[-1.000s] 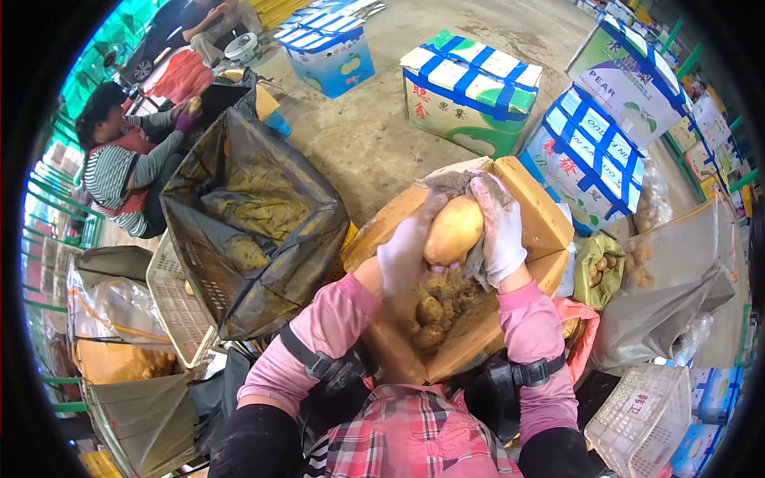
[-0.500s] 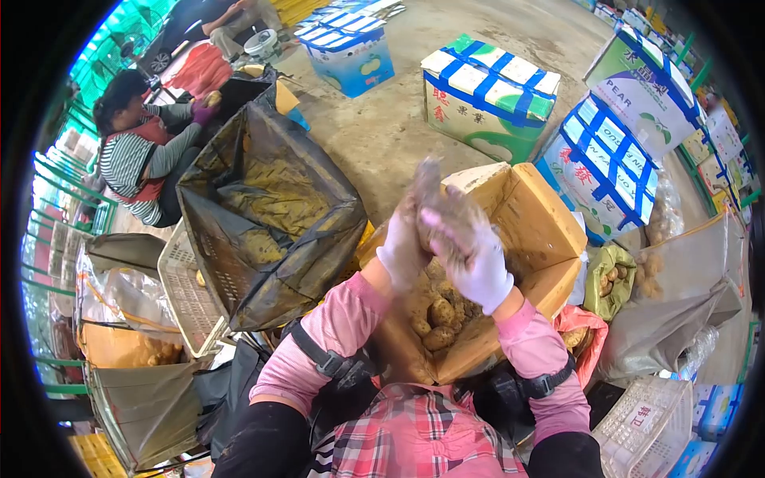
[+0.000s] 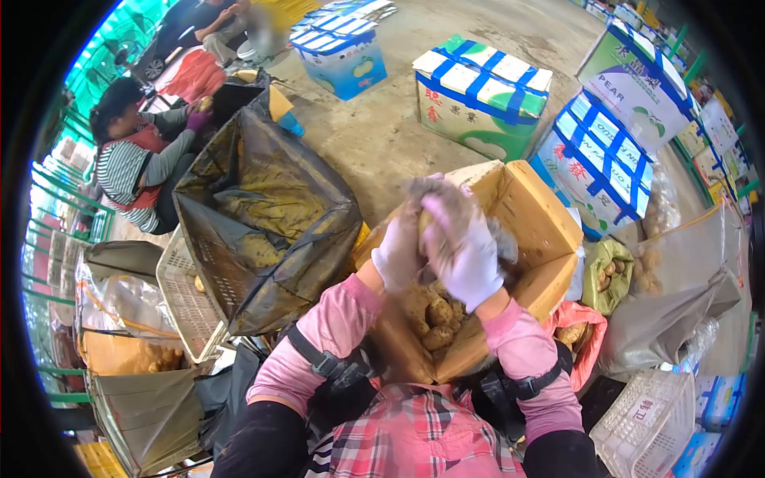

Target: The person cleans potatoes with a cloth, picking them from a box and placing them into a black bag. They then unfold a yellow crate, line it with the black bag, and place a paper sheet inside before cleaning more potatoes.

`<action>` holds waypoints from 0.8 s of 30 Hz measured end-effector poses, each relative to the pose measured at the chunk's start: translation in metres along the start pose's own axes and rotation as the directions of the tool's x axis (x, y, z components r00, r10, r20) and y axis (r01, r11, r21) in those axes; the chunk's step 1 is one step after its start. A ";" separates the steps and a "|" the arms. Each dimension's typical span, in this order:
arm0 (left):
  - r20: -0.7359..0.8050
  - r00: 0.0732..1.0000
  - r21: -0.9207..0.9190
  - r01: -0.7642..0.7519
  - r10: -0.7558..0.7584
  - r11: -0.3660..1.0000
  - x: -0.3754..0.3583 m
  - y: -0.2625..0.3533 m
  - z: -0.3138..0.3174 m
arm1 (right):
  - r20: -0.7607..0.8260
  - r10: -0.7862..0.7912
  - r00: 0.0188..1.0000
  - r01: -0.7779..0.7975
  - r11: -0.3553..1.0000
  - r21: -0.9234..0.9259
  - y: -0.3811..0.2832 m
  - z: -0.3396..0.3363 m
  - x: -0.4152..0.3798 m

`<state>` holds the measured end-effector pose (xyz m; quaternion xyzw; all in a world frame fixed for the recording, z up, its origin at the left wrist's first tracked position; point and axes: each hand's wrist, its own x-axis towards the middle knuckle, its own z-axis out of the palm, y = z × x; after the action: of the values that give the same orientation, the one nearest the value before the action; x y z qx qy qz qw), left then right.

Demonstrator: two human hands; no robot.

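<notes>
Above an open cardboard box (image 3: 550, 231), my left hand (image 3: 400, 243) and my right hand (image 3: 464, 251) come together in white gloves with muddy fingers. Cupped between them is a potato (image 3: 427, 223), mostly covered by the fingers and blurred by motion. Both hands are closed around it. Several dirt-covered potatoes (image 3: 439, 312) lie in the near part of the box below. Left of the box stands a container lined with black plastic (image 3: 319, 255), its inside muddy.
Taped fruit cartons (image 3: 478, 99) stand on the concrete floor ahead. A green sack of potatoes (image 3: 610, 275) and a red bag (image 3: 578, 315) sit at right, near a white crate (image 3: 645, 414). At far left, a co-worker (image 3: 135, 155) in striped sleeves sits handling something.
Both hands have shifted and turned around the potato, the right hand moving slightly left across it. The camera view has moved a little.
</notes>
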<state>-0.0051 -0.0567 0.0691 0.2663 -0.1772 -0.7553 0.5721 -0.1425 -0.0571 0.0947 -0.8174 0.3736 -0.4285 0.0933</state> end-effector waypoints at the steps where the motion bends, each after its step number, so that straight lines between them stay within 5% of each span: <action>1: -0.040 0.999 0.099 0.004 0.000 0.995 0.000 -0.005 0.004 | -0.007 0.157 0.988 -0.154 0.978 0.143 0.012 0.001 0.005; 2: 0.023 0.998 0.162 -0.065 0.062 0.985 -0.003 -0.009 0.015 | 0.003 0.311 0.951 -0.298 0.910 0.287 0.025 0.002 0.010; 4: 0.041 0.997 0.097 0.059 -0.063 0.994 -0.010 -0.011 0.014 | 0.178 0.540 0.823 -0.565 0.742 0.361 0.057 0.000 0.015; 5: 0.055 0.992 0.065 0.113 -0.117 0.991 -0.011 -0.009 0.013 | 0.169 0.514 0.841 -0.539 0.825 0.171 0.066 -0.008 0.018; 7: 0.147 0.978 -0.032 0.155 -0.149 0.987 -0.009 0.002 0.013 | 0.128 0.634 0.762 -0.642 0.766 0.029 0.069 -0.021 0.015; 8: 0.189 0.970 -0.081 0.173 -0.155 0.982 -0.009 0.010 0.011 | 0.000 0.589 0.808 -0.582 0.798 0.159 0.071 -0.019 0.008; 11: 0.102 0.987 -0.287 0.147 -0.123 0.947 -0.001 0.003 -0.012 | -0.185 -0.025 0.982 0.043 0.995 0.091 0.021 -0.016 0.007; 13: 0.046 0.988 -0.176 0.151 -0.146 0.973 -0.001 -0.006 -0.009 | -0.057 -0.074 0.996 0.078 0.995 0.067 0.006 -0.002 0.000; 15: 0.106 0.945 -0.150 0.322 -0.309 0.935 -0.009 -0.002 -0.010 | 0.130 0.468 0.874 -0.472 0.757 0.452 0.033 -0.003 0.007; 17: 0.229 0.955 0.023 0.191 -0.191 0.981 -0.025 0.015 0.011 | 0.096 0.499 0.861 -0.507 0.853 0.125 0.082 -0.012 0.005; 20: 0.209 0.976 0.227 -0.108 0.060 0.968 -0.065 0.086 0.023 | 0.011 0.358 0.934 -0.353 0.913 0.204 0.090 -0.033 0.005; 23: -0.088 0.960 0.645 -0.148 0.265 0.750 -0.107 0.161 -0.018 | -0.044 0.389 0.920 -0.367 0.897 0.246 0.082 -0.049 0.000; 24: -0.085 0.916 0.865 -0.128 0.393 0.486 -0.115 0.177 -0.065 | -0.050 0.388 0.920 -0.368 0.903 0.221 0.075 -0.056 0.002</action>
<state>0.1937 0.0056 0.1419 0.5794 -0.4784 -0.4329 0.4980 -0.2242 -0.1019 0.0950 -0.6943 0.4822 -0.4763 0.2418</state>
